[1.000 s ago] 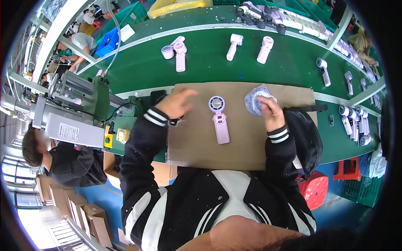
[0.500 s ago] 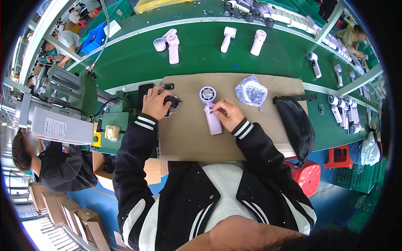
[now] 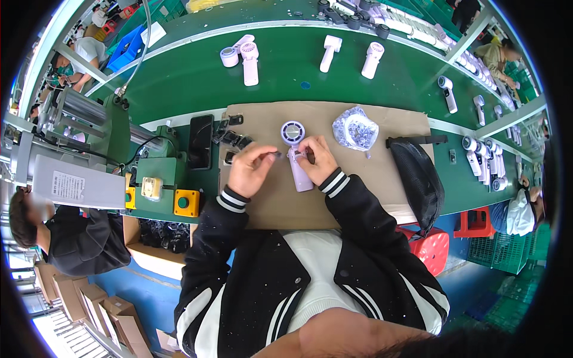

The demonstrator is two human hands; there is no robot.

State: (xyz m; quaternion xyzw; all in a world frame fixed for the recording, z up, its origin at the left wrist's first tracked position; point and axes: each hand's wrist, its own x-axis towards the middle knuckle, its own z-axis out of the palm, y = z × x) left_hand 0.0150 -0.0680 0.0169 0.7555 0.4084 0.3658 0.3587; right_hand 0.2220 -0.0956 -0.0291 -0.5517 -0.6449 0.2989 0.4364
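A pale purple handheld fan [image 3: 301, 178] lies face up on a brown cardboard sheet [image 3: 262, 209], its round head pointing away from me. My right hand [image 3: 319, 160] is closed at the upper part of its handle, with curled fingers covering part of the front. Just left of the fan, my left hand [image 3: 250, 170] pinches a small black piece [image 3: 277, 154] between thumb and fingertips. Several small black plastic parts [image 3: 236, 140] lie beyond my left hand at the cardboard's left side. A clear bag of small purple-white pieces [image 3: 356, 130] sits to the right of the fan.
A black phone [image 3: 201, 142] lies left of the cardboard, beside a green press machine [image 3: 161, 173] with a yellow button box [image 3: 187, 203]. On the right rests a black mesh pouch [image 3: 415, 176]. More handheld fans [image 3: 250, 64] stand or lie across the green table [image 3: 286, 77].
My left hand has come away from the black parts toward the fan, now pinching one small black piece. My right hand stays at the fan's handle. The view has shifted slightly.
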